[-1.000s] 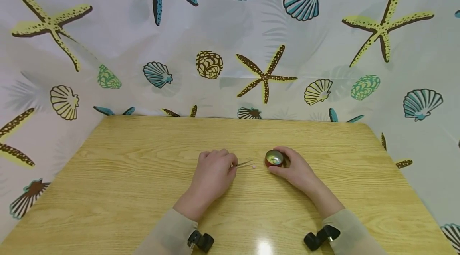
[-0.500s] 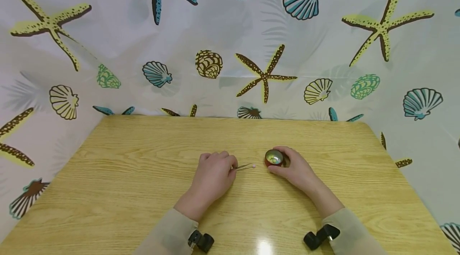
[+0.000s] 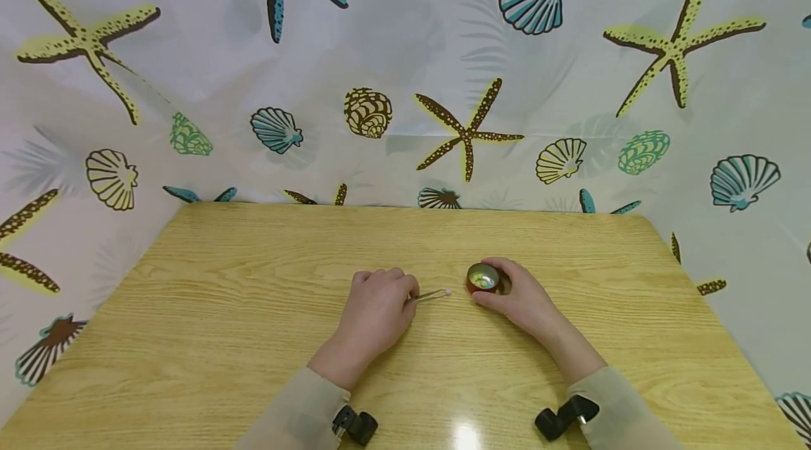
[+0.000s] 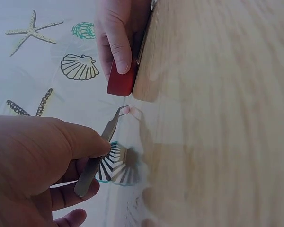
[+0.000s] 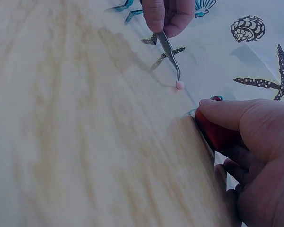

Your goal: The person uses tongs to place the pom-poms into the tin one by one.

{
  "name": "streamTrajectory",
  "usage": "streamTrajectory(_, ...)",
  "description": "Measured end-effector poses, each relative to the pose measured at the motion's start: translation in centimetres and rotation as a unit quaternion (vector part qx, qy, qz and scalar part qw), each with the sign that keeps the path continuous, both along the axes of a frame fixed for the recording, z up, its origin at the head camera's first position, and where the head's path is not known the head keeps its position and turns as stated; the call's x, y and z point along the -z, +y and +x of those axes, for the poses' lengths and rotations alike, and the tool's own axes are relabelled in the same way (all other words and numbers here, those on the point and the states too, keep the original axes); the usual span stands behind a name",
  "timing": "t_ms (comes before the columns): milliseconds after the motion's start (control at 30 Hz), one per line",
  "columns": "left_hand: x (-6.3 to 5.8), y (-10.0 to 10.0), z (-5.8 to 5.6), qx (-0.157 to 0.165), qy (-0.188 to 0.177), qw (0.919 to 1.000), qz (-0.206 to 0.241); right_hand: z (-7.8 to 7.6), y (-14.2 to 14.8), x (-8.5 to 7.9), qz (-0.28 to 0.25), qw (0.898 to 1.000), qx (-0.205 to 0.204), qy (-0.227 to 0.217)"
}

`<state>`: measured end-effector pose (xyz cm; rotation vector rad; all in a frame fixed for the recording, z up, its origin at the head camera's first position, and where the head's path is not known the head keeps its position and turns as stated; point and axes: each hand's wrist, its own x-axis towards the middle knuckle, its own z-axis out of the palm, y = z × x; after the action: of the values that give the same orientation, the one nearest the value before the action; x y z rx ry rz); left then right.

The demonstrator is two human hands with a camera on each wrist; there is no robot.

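Note:
My left hand pinches a pair of bent-tip metal tweezers between thumb and fingers. The tweezers' tips meet at a tiny pale pink bead, which sits close over the tabletop in both wrist views. To the right, my right hand grips a small round red tin with thumb on the near side and fingers behind. Its top is uncovered, and the shiny inside shows some yellowish spots in the head view. A short gap separates the bead from the tin.
Both hands work over a light wood-grain table. Behind and at the sides hangs a white cloth printed with starfish and shells. A black wrist device sits at each sleeve cuff.
The tweezers' tips, at first spread apart just left of the bead, have reached it and closed around it. My right hand and the tin stay where they were.

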<state>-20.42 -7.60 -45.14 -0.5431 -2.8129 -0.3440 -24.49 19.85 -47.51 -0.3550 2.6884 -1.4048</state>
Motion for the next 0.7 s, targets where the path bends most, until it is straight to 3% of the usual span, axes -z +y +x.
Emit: streamTrajectory(700,0.23,0.19,0.03,0.003,0.012,0.9999,0.009,-0.03,-0.01,0.09,0.000,1.000,-0.001,0.001)
